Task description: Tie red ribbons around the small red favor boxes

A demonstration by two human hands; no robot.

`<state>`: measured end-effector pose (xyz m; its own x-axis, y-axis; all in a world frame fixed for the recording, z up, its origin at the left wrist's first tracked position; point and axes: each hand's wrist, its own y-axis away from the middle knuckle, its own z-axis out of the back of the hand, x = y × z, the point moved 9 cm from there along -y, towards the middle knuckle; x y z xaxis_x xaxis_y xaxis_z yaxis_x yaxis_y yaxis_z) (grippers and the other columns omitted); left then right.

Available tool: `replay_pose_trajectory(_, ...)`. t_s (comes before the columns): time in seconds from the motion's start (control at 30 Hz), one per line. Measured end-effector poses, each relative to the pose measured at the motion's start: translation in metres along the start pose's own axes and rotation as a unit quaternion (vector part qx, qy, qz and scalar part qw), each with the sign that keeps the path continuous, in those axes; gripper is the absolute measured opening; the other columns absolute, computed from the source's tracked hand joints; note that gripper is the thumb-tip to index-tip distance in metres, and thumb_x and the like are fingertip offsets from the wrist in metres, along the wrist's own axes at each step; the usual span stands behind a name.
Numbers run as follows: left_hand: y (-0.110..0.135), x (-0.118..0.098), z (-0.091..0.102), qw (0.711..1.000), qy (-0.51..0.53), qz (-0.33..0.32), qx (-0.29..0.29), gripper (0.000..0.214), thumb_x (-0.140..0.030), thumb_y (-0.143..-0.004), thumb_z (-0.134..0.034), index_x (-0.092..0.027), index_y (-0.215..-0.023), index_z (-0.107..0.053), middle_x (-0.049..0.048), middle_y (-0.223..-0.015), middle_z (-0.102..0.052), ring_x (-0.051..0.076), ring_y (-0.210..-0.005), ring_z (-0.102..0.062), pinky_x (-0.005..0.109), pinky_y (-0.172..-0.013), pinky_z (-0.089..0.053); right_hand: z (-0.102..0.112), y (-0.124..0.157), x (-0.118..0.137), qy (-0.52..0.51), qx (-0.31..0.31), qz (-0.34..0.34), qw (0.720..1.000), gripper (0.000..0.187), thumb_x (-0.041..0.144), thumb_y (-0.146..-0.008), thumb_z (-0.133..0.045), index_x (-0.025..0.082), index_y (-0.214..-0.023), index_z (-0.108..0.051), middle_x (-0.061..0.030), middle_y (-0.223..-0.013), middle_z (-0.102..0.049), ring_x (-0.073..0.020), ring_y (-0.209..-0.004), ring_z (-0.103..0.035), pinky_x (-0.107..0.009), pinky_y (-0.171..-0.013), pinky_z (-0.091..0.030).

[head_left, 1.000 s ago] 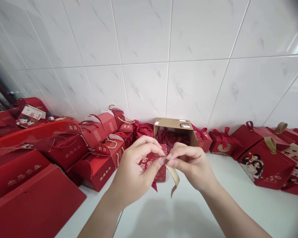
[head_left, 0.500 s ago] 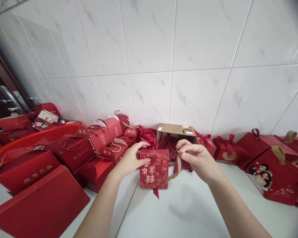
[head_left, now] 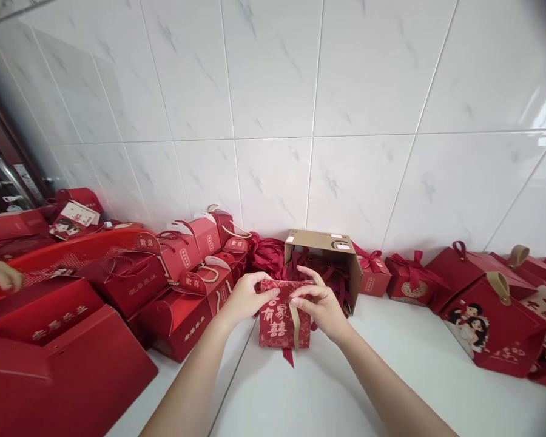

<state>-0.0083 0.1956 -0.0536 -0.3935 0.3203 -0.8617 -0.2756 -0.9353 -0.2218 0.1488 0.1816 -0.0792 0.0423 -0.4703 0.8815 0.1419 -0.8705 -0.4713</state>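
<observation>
A small red gift box [head_left: 277, 325] with gold characters stands upright on the white counter [head_left: 346, 388] in front of me. My left hand [head_left: 246, 297] grips its upper left edge, thumb on the front face. My right hand [head_left: 321, 306] pinches a tan ribbon [head_left: 293, 325] at the box's top edge; the ribbon hangs down over the front. A dark red ribbon tail [head_left: 289, 357] sticks out under the box.
An open cardboard carton [head_left: 327, 249] of red ribbons lies on its side behind the box. Stacks of red gift boxes [head_left: 164, 285] crowd the left; more boxes with bows and handles [head_left: 486, 309] line the right. Another person's hand [head_left: 2, 276] shows at the far left.
The box went from held up in both hands to standing on the counter. My right hand brought the tan ribbon from beside the box onto its top front edge.
</observation>
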Motion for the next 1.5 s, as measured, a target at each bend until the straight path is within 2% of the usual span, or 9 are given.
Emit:
replay_pose_trajectory(0.2, 0.006, -0.025, -0.012, 0.996, 0.083, -0.039, -0.002, 0.020, -0.032, -0.082, -0.061, -0.017, -0.094, -0.061, 0.0056, -0.105, -0.066, 0.019, -0.095, -0.062, 0.030, -0.084, -0.048, 0.006, 0.001, 0.020, -0.019, -0.050, 0.033, 0.998, 0.010, 0.036, -0.073, -0.076, 0.027, -0.075, -0.076, -0.0056, -0.133, -0.049, -0.0271, -0.122, -0.046, -0.045, -0.107, -0.030)
replay_pose_trajectory(0.4, 0.035, -0.081, -0.013, 0.985, 0.114, -0.115, -0.052, 0.017, -0.034, -0.089, -0.055, -0.019, -0.083, -0.053, -0.0026, -0.079, -0.062, 0.011, -0.076, -0.058, 0.021, -0.074, -0.046, 0.018, 0.013, 0.082, -0.009, -0.092, 0.120, 0.988, 0.005, 0.025, -0.077, -0.074, 0.030, -0.076, -0.076, -0.0026, -0.127, -0.053, -0.0232, -0.117, -0.050, -0.039, -0.099, -0.041)
replay_pose_trajectory(0.57, 0.058, -0.118, -0.008, 0.972, 0.066, -0.205, -0.095, 0.007, -0.026, -0.091, -0.053, -0.021, -0.092, -0.058, -0.0010, -0.090, -0.066, 0.011, -0.087, -0.062, 0.019, -0.080, -0.047, 0.017, 0.026, 0.118, 0.011, -0.088, 0.195, 0.977, 0.016, 0.018, -0.079, -0.072, 0.033, -0.080, -0.075, -0.0001, -0.121, -0.055, -0.0207, -0.118, -0.050, -0.033, -0.096, -0.045)
replay_pose_trajectory(0.87, 0.080, -0.143, -0.015, 0.938, 0.022, -0.333, -0.097, 0.017, -0.009, -0.089, -0.051, -0.022, -0.099, -0.057, 0.0013, -0.099, -0.065, 0.012, -0.096, -0.062, 0.024, -0.084, -0.049, 0.021, 0.045, 0.151, 0.044, -0.127, 0.314, 0.940, 0.029, 0.013, -0.081, -0.070, 0.034, -0.100, -0.067, -0.0021, -0.121, -0.051, -0.0205, -0.109, -0.055, -0.033, -0.085, -0.048)
replay_pose_trajectory(0.97, 0.085, -0.146, -0.019, 0.922, 0.032, -0.376, -0.083, 0.022, -0.006, -0.088, -0.047, -0.022, -0.101, -0.053, 0.0038, -0.103, -0.064, 0.015, -0.098, -0.060, 0.029, -0.084, -0.049, 0.026, 0.042, 0.150, -0.025, -0.124, 0.286, 0.950, 0.052, 0.021, -0.076, -0.077, 0.035, -0.119, -0.051, -0.0035, -0.115, -0.056, -0.0201, -0.098, -0.060, -0.035, -0.082, -0.051)
replay_pose_trajectory(1.03, 0.088, -0.146, -0.021, 0.914, 0.039, -0.398, -0.077, 0.023, -0.006, -0.088, -0.045, -0.022, -0.103, -0.051, 0.0050, -0.105, -0.063, 0.016, -0.099, -0.059, 0.031, -0.085, -0.049, 0.022, 0.038, 0.147, -0.039, -0.090, 0.263, 0.960, 0.037, 0.024, -0.076, -0.077, 0.029, -0.105, -0.055, -0.0014, -0.096, -0.062, -0.0171, -0.084, -0.061, -0.030, -0.073, -0.051)
replay_pose_trajectory(1.27, 0.070, -0.129, -0.024, 0.954, -0.012, -0.280, -0.111, 0.038, -0.029, -0.072, -0.075, -0.023, -0.098, -0.048, 0.0057, -0.107, -0.057, 0.021, -0.101, -0.058, 0.034, -0.083, -0.050, 0.028, 0.034, 0.141, 0.000, -0.123, 0.220, 0.968, 0.023, 0.020, -0.074, -0.075, 0.021, -0.077, -0.052, 0.0020, -0.071, -0.060, -0.0128, -0.064, -0.058, -0.023, -0.058, -0.048)
replay_pose_trajectory(1.37, 0.062, -0.118, -0.015, 0.962, -0.069, -0.210, -0.159, 0.035, -0.033, -0.075, -0.073, -0.024, -0.094, -0.046, 0.0060, -0.108, -0.057, 0.021, -0.097, -0.060, 0.037, -0.084, -0.050, 0.029, 0.033, 0.140, 0.032, -0.148, 0.209, 0.966, 0.023, 0.022, -0.074, -0.075, 0.020, -0.074, -0.051, 0.0018, -0.068, -0.059, -0.0129, -0.060, -0.056, -0.023, -0.055, -0.046)
replay_pose_trajectory(1.5, 0.051, -0.107, -0.005, 0.970, -0.115, -0.173, -0.124, 0.041, -0.033, -0.080, -0.065, -0.027, -0.114, -0.043, 0.0063, -0.111, -0.057, 0.022, -0.106, -0.057, 0.038, -0.091, -0.047, 0.032, 0.028, 0.128, 0.073, -0.170, 0.176, 0.967, 0.025, 0.028, -0.074, -0.075, 0.020, -0.072, -0.051, 0.0019, -0.065, -0.058, -0.0133, -0.060, -0.054, -0.024, -0.056, -0.044)
